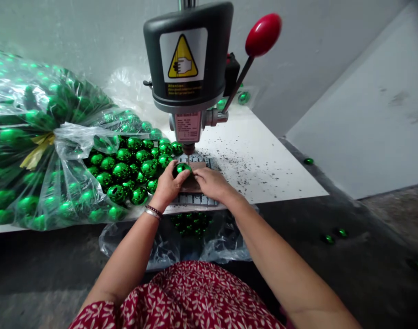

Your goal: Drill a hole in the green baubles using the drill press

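Under the bit of a small bench drill (pixel 188 91), a shiny green ball (pixel 184 167) rests at a brown block on the drill's base (pixel 195 199). My left hand (pixel 168 183) grips this ball from the left, thumb across its near side and fingers behind it. On the ball's right side, my right hand (pixel 212 182) has its thumb and forefinger pinched together over the brown block (pixel 191 185). Whether those fingertips hold a small piece or just press by the ball is hidden. The thin drill bit (pixel 189 159) points down right behind the ball.
Loose green balls (pixel 121 170) spill from an open plastic bag left of the drill; a tied bag (pixel 30 160) bulges farther left. Dark shavings dot the white table (pixel 264 169). A red-knobbed lever (pixel 264 34) juts right. Below the table edge hangs a plastic bag (pixel 222 240) with balls.
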`<control>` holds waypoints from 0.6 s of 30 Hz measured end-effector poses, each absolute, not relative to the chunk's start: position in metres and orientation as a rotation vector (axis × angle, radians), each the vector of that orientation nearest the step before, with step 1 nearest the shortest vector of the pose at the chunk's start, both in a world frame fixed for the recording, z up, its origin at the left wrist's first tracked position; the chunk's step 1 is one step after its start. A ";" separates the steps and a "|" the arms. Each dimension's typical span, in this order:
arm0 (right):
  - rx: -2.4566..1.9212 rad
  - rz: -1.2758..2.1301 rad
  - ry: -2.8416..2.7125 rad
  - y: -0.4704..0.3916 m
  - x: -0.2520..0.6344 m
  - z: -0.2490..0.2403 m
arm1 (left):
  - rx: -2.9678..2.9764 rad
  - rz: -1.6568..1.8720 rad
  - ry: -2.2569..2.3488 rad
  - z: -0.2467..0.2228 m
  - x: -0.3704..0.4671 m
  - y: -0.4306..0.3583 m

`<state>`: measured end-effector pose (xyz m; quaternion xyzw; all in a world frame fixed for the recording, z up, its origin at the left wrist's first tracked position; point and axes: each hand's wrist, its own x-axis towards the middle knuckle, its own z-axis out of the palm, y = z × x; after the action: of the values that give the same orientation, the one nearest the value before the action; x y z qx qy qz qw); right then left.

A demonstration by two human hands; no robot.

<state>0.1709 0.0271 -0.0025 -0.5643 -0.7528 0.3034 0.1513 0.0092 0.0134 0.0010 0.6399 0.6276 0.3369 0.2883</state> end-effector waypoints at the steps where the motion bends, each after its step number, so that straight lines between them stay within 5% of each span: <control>1: -1.613 0.886 -2.163 0.029 0.171 -0.002 | 1.680 0.919 1.715 0.001 0.010 0.014; 18: -1.666 0.923 -2.011 0.031 0.174 -0.001 | 1.804 0.894 1.738 0.003 0.019 0.012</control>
<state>0.1737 0.0314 -0.0014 -0.5911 -0.7136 0.3273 0.1848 0.0189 0.0117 0.0033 0.6586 0.6346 0.3264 0.2386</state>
